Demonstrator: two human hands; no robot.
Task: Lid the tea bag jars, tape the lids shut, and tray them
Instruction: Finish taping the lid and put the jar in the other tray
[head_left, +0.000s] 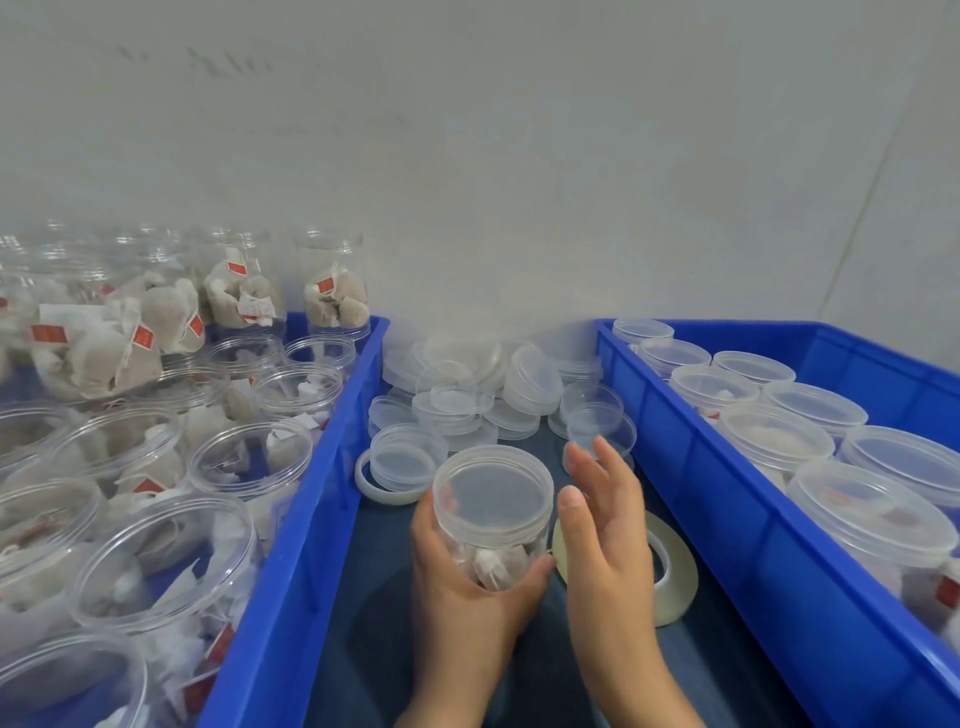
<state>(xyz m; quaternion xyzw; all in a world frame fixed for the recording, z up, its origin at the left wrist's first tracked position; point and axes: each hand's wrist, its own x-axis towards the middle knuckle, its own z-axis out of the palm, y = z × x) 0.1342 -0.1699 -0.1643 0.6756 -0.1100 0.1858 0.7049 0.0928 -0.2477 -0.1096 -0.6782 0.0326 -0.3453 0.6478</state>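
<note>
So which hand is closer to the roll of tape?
The right hand. It hovers open right over the tape roll, covering part of it. The left hand is further left, gripping the lidded jar.

Left hand (467, 587) grips a clear plastic tea bag jar (493, 525), its clear round lid (492, 493) seated on top. Right hand (605, 525) just beside it, fingers straight, apart from the jar. Behind that hand, a clear tape roll (670, 577) on the dark bench (363, 597). Loose clear lids (467, 400) heaped beyond. Left blue plastic crate (311, 493): open filled jars (156, 561). Right blue plastic crate (727, 519): lidded jars (872, 514).
</note>
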